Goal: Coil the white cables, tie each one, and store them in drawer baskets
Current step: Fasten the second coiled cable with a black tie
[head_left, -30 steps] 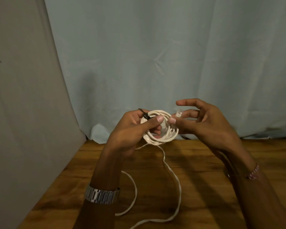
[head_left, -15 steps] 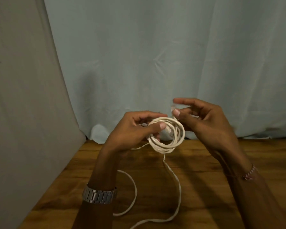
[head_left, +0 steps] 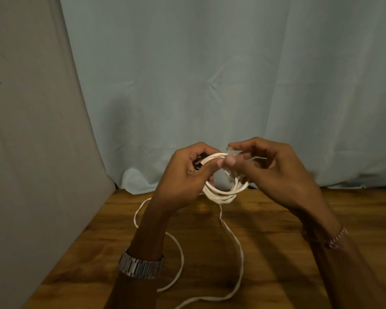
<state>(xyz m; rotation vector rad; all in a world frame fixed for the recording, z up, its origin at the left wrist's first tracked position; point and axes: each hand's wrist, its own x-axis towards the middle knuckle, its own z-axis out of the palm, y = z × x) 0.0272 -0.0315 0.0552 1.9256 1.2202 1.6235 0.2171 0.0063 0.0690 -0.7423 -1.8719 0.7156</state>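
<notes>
- White cable (head_left: 223, 192) wound into a round ring of several loops, held up in the air just above the far part of the table, between two hands.
- Loops thin, smooth and a bit uneven, bunched thickest at the bottom of the ring.
- Loose tail of the same cable hanging down from the ring, lying on the table in long soft curves and running off the near edge.
- Left hand (head_left: 183, 177) wrapped round the left side of the ring, thumb pressed on the top, other fingers curled behind.
- Something small and dark tucked under the left fingers; too hidden to tell what.
- Right hand (head_left: 274, 172) pinching the top right of the ring, thumb tip right next to the left thumb tip, other fingers bent above.
- Small clear end piece (head_left: 231, 150) poking up at the right fingertips, blurry.
- Table (head_left: 276, 241) made of brown wood, shiny, with dark streaky grain.
- Pale blue curtain (head_left: 210, 74) hanging behind the table, soft, with folds and creases, bottom edge bunched on the wood.
- Plain grey wall (head_left: 27, 130) on the left side, flat and dull.
- Silver metal watch (head_left: 140, 267) with chunky links on the left wrist.
- Thin beaded bracelet (head_left: 337, 238) on the right wrist.
</notes>
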